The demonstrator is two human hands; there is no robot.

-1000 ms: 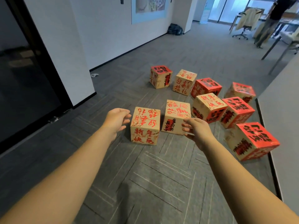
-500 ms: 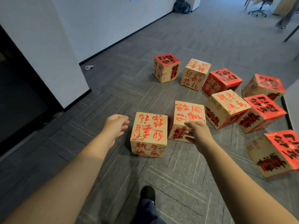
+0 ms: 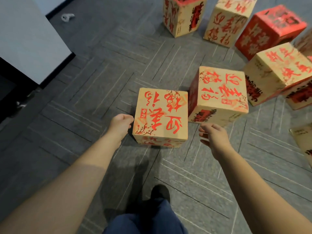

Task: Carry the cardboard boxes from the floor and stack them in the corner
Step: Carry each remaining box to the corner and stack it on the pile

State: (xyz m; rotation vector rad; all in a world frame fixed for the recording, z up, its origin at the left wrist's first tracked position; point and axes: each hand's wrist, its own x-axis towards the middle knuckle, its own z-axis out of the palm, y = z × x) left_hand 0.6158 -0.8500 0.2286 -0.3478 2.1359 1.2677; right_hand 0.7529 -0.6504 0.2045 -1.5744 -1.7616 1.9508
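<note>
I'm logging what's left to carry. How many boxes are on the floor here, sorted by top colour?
Tan-topped boxes: 4
Red-topped boxes: 2
Right-edge boxes, tops cut off: 2
Total: 8
A blurred patch at the right edge might be a ninth; I cannot tell.

The nearest cardboard box (image 3: 161, 115) carries large red brush-style Chinese characters on its top, seen upside down. The box behind it (image 3: 221, 92) shows similar red calligraphy. None can be read with certainty.
</note>
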